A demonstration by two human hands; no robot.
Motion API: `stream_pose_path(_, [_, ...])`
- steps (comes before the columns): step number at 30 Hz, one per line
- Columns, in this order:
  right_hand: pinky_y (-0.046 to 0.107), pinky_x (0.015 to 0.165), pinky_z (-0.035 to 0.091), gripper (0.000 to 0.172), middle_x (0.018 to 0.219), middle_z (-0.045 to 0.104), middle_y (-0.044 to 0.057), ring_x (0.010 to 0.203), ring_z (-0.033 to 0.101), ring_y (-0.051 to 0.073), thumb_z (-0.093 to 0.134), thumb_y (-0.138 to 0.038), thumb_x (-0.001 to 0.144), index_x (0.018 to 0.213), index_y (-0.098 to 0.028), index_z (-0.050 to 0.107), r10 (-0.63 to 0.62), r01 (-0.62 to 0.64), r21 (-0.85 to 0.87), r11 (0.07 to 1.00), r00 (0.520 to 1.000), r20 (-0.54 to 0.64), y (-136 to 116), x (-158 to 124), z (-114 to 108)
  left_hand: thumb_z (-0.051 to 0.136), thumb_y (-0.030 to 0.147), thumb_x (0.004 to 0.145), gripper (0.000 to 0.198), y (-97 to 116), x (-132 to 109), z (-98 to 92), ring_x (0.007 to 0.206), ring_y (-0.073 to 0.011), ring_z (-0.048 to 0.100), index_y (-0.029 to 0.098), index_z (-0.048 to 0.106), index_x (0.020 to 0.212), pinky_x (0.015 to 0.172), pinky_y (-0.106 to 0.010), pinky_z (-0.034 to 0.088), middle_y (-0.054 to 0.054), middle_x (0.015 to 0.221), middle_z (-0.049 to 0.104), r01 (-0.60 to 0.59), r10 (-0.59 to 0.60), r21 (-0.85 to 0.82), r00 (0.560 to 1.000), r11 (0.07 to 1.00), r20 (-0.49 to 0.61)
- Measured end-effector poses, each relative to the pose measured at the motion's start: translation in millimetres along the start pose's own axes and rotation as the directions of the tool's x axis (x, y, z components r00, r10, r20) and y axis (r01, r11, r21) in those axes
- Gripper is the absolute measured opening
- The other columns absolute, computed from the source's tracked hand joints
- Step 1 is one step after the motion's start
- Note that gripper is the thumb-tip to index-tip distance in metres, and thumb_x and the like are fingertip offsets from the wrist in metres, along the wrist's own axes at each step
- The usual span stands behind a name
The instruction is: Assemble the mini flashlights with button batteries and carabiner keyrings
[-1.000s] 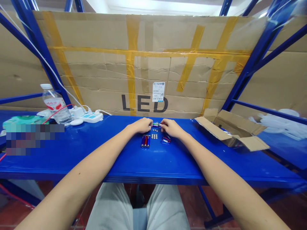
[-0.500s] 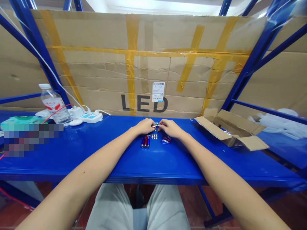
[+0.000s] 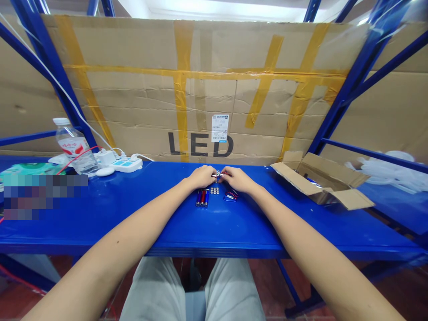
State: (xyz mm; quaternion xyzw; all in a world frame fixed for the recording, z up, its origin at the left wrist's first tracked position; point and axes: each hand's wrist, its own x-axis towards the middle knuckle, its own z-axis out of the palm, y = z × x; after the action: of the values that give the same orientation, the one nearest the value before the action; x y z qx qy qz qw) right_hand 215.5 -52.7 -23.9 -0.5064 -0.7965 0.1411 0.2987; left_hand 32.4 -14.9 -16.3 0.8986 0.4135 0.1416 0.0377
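Note:
At the far middle of the blue table, my left hand (image 3: 203, 176) and my right hand (image 3: 236, 178) face each other, fingers pinched. A small red-and-silver piece shows at the left fingertips, and a slim red part at the right ones; the fingers hide most of both. Shiny little metal parts (image 3: 218, 173) sit in the gap between the hands. Closer to me lie several slim red and blue metal tubes (image 3: 202, 198), side by side. Several silver button cells (image 3: 214, 191) are grouped beside them. Below my right hand rest red and blue carabiner clips (image 3: 231, 195).
An opened cardboard box (image 3: 321, 178) with small items inside stands on the right. On the left are a water bottle (image 3: 74, 149), a white power strip (image 3: 127, 165) and a green package (image 3: 31, 170). A large carton (image 3: 147, 102) walls off the back between blue posts.
Both hands stay in nearly the same place, still pinched close together. The view shifts very slightly; the tubes, button cells and clips have not moved on the table.

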Motion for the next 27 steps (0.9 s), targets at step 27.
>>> stream_pose_path(27, [0.026, 0.076, 0.046, 0.008, 0.085, 0.076, 0.002, 0.079, 0.064, 0.016, 0.052, -0.019, 0.09, 0.086, -0.019, 0.059, -0.029, 0.016, 0.139, 0.99, 0.995, 0.097, -5.6, -2.7, -0.4, 0.069, 0.029, 0.064, 0.018, -10.3, -1.5, -8.4, 0.066, -0.0143, 0.055, 0.016, 0.072, 0.075, 0.058, -0.024, 0.036, 0.001, 0.065, 0.064, 0.046, 0.0, -0.314, 0.989, 0.948, 0.146])
